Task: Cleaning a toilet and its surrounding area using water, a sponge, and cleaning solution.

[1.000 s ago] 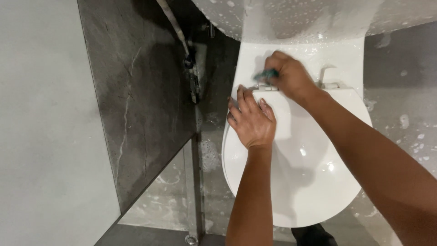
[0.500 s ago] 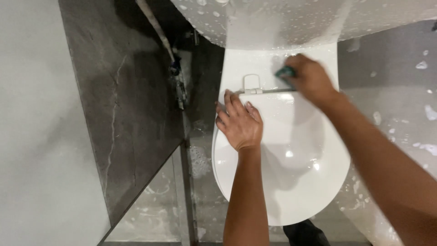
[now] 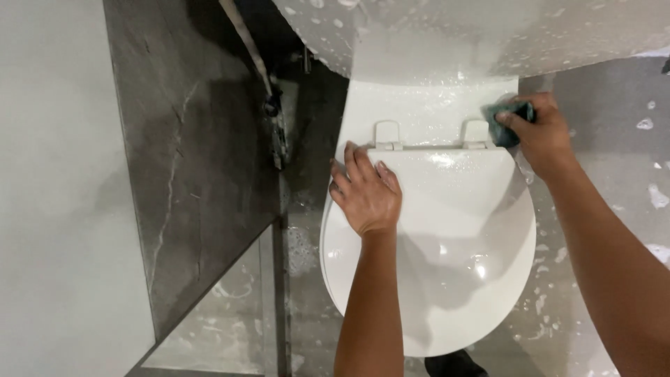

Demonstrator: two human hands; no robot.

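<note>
Overhead — wet white toilet lid (image 3: 453, 265), grey tiles (image 3: 188, 174)

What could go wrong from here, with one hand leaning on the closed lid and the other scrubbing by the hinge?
1. The lid looks wet and glossy, so the left hand pressing near its edge may slip off.
2. The right hand works the green pad close to the right hinge; fingers could catch there.
3. The floor shows foam and droplets, so footing may be slippery.
</note>
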